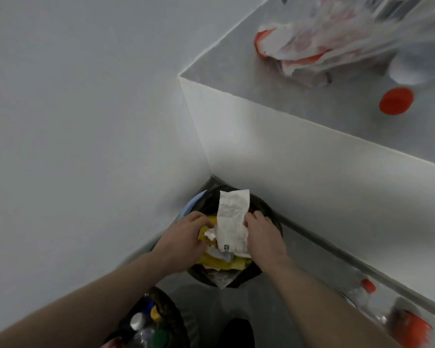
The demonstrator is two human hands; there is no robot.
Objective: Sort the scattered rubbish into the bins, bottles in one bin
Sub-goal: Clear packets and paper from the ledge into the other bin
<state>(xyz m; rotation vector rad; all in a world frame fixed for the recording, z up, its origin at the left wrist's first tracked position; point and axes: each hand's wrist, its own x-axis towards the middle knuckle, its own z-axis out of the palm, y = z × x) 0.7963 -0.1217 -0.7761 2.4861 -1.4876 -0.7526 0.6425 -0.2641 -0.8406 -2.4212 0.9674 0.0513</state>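
White crumpled paper sheet (232,219) is held over the far bin (269,268), a black-lined bin in the floor corner where the 2 white walls meet. Right hand (261,237) pinches the sheet's right edge, fingers curled tight on it. Left hand (183,241) has fingers curled down into the wad of white and yellow rubbish (224,262) at the sheet's lower left; cannot tell exactly which piece it grips. Sheet's long axis runs near-to-far, far end pointing up toward the wall corner, near end lying on the rubbish pile. Pile fills the bin to the rim.

Near bin (171,312), also black-lined, sits at the lower edge, just beside the left forearm, holding bottles with yellow, silver, green caps. 2 clear bottles with orange caps (377,307) lie on the floor along the right wall's base. On the grey ledge (236,61) upper right: plastic bag (312,43), blurred, and an orange cap (396,100).
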